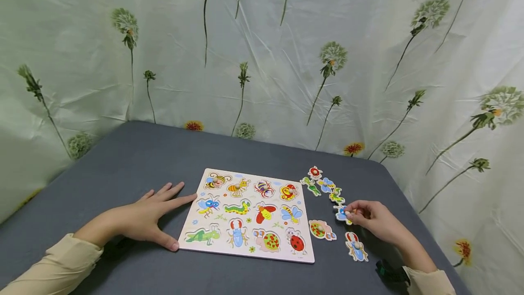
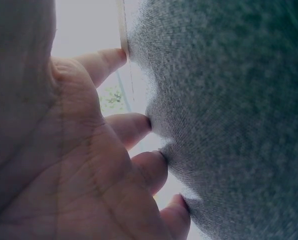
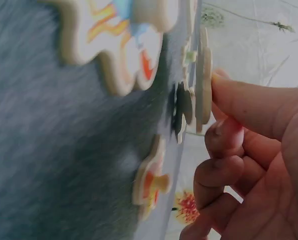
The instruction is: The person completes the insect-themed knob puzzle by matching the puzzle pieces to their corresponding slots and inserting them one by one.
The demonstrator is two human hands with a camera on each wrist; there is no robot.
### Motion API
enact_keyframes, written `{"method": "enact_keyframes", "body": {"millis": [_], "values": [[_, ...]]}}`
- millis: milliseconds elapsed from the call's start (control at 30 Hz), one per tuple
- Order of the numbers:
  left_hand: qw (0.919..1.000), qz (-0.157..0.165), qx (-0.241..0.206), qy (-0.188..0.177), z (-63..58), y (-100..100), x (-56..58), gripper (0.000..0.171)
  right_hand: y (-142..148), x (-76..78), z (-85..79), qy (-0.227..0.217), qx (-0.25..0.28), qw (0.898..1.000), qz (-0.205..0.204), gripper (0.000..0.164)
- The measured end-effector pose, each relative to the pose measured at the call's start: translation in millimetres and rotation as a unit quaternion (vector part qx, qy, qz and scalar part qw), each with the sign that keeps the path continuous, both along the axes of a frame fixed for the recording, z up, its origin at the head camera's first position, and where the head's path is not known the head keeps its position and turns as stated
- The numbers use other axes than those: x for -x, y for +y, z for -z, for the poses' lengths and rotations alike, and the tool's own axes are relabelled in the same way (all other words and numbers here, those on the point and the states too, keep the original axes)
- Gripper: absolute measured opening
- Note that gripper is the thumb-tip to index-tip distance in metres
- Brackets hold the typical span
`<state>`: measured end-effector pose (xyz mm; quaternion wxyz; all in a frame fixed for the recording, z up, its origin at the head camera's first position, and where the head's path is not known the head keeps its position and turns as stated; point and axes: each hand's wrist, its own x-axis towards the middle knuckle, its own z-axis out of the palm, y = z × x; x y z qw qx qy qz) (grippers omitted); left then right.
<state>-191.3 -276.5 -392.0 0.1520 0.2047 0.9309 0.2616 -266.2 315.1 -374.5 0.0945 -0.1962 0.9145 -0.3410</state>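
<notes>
Pinching a blue insect puzzle piece [image 1: 341,214] with the right hand [image 1: 378,222], lower right of the head frame; edge-on, right of centre, in the right wrist view. With a snail piece [image 1: 321,230] to its lower left and a stag beetle piece [image 1: 356,246] just below, on a grey surface [image 1: 245,149]. Spreading the left hand [image 1: 141,220] wide at lower left, with thumb and forefinger against the left edge of an insect puzzle board [image 1: 253,214] at lower centre.

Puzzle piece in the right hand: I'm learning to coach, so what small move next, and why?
Probably carry the pinched piece toward the board: the right fingers grip it, the left fingers touch the board's edge, and its bottom row shows no knobs, suggesting unfilled slots.
</notes>
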Motion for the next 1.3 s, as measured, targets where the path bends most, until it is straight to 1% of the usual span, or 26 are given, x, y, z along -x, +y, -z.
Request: {"method": "enact_keyframes", "body": {"millis": [100, 233, 300, 467, 767, 1033, 1200, 1300], "values": [[1.0, 0.0, 0.001, -0.001, -0.5, 2, 1.2, 0.116, -3, -0.8, -7.3, -0.001, 0.005, 1.0, 0.011, 0.023], [1.0, 0.0, 0.001, -0.004, -0.6, 2, 1.2, 0.116, -14, 1.6, -14.0, -0.001, 0.008, 1.0, 0.012, 0.024], [1.0, 0.0, -0.001, -0.004, -0.6, 2, 1.2, 0.116, -21, 3.4, -17.1, 0.006, 0.004, 1.0, 0.012, 0.024], [1.0, 0.001, -0.002, -0.004, -0.3, 1, 1.2, 0.116, -45, 6.7, -21.2, 0.028, 0.001, 1.0, 0.01, 0.021], [1.0, 0.0, 0.002, -0.005, -1.2, 2, 1.3, 0.116, -93, 8.4, -28.2, 0.018, 0.009, 1.0, -0.005, 0.018], [1.0, 0.001, 0.002, -0.002, -1.8, 3, 2.3, 0.117, -127, 13.9, -32.1, 0.028, -0.001, 0.999, -0.015, 0.012], [1.0, 0.002, 0.001, -0.004, -1.4, 2, 2.1, 0.117, -145, 16.9, -29.6, 0.029, 0.002, 0.999, -0.027, 0.01], [1.0, 0.001, 0.0, -0.003, -0.2, 1, 1.7, 0.117, -156, 16.8, -27.5, 0.022, 0.004, 0.999, -0.027, 0.009]]}}
